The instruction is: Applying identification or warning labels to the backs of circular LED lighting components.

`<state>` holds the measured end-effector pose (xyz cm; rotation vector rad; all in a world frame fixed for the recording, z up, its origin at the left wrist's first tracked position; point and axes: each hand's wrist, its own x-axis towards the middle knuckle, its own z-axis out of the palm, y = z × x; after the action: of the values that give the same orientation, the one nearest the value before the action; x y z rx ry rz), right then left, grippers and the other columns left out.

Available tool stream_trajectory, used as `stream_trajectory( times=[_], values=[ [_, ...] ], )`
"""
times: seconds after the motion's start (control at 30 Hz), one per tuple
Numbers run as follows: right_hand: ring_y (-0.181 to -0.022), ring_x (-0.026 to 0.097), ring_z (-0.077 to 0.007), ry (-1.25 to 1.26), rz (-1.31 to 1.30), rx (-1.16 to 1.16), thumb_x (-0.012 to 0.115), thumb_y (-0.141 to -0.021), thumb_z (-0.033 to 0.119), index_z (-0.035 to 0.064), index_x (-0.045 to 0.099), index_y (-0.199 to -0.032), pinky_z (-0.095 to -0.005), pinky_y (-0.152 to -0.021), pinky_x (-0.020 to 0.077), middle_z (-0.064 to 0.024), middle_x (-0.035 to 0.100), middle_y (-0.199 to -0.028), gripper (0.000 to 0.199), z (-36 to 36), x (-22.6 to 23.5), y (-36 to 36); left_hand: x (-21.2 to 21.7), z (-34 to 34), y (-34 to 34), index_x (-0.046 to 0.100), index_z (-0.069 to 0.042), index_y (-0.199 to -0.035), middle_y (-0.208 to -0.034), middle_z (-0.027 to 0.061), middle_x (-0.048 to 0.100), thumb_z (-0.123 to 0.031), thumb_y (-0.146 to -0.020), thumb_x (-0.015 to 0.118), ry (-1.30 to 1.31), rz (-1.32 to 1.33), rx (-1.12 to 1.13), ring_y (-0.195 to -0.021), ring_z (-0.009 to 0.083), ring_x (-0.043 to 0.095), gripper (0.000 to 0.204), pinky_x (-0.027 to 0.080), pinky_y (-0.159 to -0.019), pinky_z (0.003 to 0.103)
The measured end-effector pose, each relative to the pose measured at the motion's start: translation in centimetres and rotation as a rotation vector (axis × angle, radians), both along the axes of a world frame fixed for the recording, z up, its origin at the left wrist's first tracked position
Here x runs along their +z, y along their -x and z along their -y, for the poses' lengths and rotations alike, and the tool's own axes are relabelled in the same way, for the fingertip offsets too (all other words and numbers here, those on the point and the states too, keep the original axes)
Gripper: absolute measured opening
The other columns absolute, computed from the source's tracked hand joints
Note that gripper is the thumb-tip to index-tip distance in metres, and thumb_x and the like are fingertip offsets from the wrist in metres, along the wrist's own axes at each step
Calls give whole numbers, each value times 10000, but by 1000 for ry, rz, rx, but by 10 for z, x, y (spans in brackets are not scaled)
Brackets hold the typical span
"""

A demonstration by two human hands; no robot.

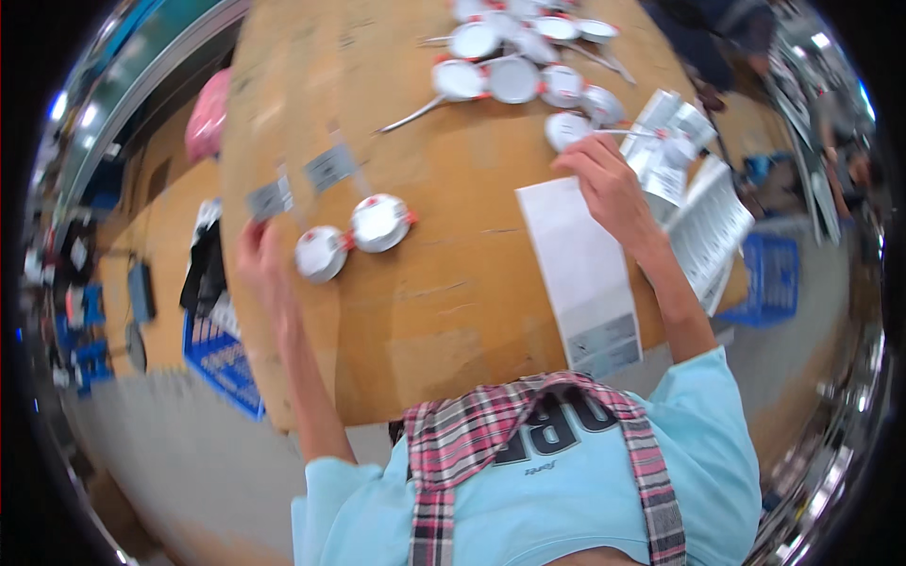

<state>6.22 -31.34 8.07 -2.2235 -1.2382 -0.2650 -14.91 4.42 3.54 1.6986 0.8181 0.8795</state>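
My left hand (266, 262), smeared by motion, is at the table's left edge. Its fingertips meet the lower edge of a small grey label (267, 200) with a clear strip; whether they grip it is unclear. A second grey label (328, 167) lies nearby. Just right of this hand sit two white round discs with red tabs, a smaller one (321, 254) and a larger one (380, 224). My right hand (612, 193) has its fingers bent and closed at the near edge of another white disc (566, 129), below the far pile.
Several white discs (512, 79) with red tabs and pale cables are heaped at the table's far side. A white paper sheet (576, 255) and printed sheets (708, 231) lie at right. Blue baskets (769, 278) (222, 358) stand beside the cardboard-covered table (415, 321). Another person (727, 38) is at far right.
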Motion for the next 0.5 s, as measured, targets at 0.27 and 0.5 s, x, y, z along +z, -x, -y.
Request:
stream_trajectory(
  times=[0.27,0.5],
  values=[
    [-1048,501,-270,312,296,12,561,-727,-54,68,589,-957,-370,-929,435,-68,522,-1060,261,39,-22,-50,17,121,-24,609,-44,-1041,-1088,130,537,2,-754,628,-652,-60,-516,-1059,313,509,292,411,-920,388],
    [-947,557,-188,304,357,146,613,-744,16,82,586,-931,-318,-792,507,-24,558,-910,200,29,-17,-77,9,196,-46,590,-83,-1125,-1208,136,508,-12,-739,658,-610,-45,-1138,-1196,328,459,398,372,-1006,436]
  ],
)
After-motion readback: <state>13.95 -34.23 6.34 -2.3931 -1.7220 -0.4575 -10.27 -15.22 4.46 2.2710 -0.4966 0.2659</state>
